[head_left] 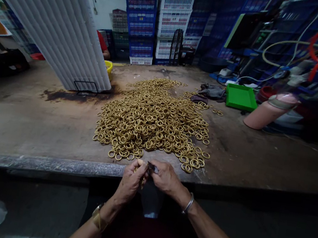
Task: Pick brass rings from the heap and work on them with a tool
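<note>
A large heap of gold-coloured metal rings (152, 120) lies on the table straight ahead of me. At the table's front edge my left hand (131, 180) is closed with its fingers pinched around metal rings, mostly hidden by the fingers. Right beside it, my right hand (166, 178) grips a small dark-tipped tool (151, 167), perhaps a small blade. The tool's tip meets the fingers of the left hand; exact contact with a ring cannot be made out. Both hands are just in front of the heap's near edge.
A tall corrugated pale panel (56, 22) stands at left on a wire stand. Dark gloves (213, 92), a green tray (241, 97) and a pinkish cylinder (268, 112) with hoses are at right. Stacked crates (142, 15) line the back, where a person's red sleeve (101, 40) shows.
</note>
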Motion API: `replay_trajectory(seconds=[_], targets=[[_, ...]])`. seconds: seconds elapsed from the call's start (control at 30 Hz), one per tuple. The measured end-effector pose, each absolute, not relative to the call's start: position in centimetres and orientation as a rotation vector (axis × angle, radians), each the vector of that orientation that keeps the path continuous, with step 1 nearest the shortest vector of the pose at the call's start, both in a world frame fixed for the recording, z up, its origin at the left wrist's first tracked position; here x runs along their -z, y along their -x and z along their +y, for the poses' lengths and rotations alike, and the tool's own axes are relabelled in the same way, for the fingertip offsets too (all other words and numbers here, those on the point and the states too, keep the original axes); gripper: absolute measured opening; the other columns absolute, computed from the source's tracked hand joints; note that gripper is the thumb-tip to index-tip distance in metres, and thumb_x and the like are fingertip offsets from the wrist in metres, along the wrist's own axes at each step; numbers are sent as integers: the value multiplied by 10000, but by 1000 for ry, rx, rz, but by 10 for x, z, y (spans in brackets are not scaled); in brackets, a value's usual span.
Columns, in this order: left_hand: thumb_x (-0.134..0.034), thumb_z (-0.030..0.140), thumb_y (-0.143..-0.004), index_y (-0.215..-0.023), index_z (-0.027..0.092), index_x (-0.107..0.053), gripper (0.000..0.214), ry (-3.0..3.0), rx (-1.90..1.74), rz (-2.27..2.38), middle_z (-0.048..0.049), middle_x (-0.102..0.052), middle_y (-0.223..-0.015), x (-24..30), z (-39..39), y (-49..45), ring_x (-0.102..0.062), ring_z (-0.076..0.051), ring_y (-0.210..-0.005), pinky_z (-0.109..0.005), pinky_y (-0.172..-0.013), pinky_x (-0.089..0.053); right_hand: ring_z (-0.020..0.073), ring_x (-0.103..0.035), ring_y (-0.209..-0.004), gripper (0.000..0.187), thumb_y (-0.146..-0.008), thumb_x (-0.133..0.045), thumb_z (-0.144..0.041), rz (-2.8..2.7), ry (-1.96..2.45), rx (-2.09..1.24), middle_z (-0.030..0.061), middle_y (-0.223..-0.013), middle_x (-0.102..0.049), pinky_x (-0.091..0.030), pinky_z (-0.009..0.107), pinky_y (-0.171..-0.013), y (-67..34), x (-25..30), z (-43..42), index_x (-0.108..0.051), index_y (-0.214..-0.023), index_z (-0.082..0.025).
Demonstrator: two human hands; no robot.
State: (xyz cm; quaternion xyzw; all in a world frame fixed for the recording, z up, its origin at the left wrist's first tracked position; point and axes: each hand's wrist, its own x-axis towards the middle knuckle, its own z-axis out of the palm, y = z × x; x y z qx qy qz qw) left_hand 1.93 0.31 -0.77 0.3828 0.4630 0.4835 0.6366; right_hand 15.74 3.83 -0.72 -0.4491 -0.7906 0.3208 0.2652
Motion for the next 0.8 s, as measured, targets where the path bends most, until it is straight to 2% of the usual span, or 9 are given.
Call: replay_trajectory(seconds=[0.27, 0.47, 0.6, 0.8], targets=[[-544, 477, -749, -660, 169, -457, 332, -955, -1086, 1111, 50, -459, -541, 1, -1, -16, -369, -39, -411, -162, -402, -278, 112, -472, -540, 145, -735, -436, -153, -2291, 1231, -878, -1, -594, -568, -261, 224, -514, -159, 7, 40, -572, -697, -188], [-578, 476, -725, -694, 179, -458, 321, -784, -1007, 971, 49, -476, -556, -9, -19, -12, -379, -41, -394, -157, -374, -276, 125, -474, -564, 157, -765, -438, -188, -2255, 1454, -678, 15, -636, -585, -259, 233, -532, -161, 12, 50, -593, -791, -194], [-567, 465, -740, -728, 175, -471, 306, -717, -1080, 960, 45, -476, -586, -3, -20, -7, -361, -37, -400, -162, -379, -280, 116, -441, -531, 167, -794, -407, -214, -2214, 1312, -763, 8, -599, -556, -268, 228, -520, -152, 9, 46, -556, -723, -189], [-542, 454, -763, -702, 173, -493, 292, -863, -1118, 1071, 48, -441, -543, 2, -18, -3, -337, -43, -416, -167, -413, -274, 118, -476, -556, 123, -709, -432, -133, -2356, 1168, -842, 2, -618, -568, -266, 222, -529, -143, 3, 28, -539, -708, -192]])
